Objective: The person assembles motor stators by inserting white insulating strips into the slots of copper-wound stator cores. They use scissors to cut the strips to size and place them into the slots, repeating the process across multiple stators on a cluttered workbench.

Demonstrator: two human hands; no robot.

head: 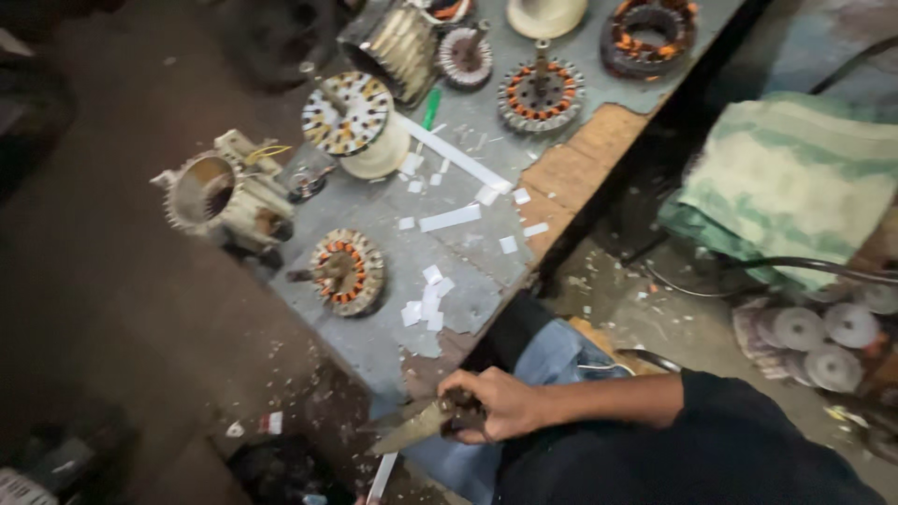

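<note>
View: one head-worn camera only.
Direction: aimed steeply down over the workbench [374,346] edge.
Nearness: bench seen close, from above.

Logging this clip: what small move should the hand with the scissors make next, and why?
Probably close the scissors on the white strip. The right hand holds the blades partly open above that strip, and similar cut white pieces lie on the table.

Large scissors [421,425], blades leftward; white strip [382,477] just below.
</note>
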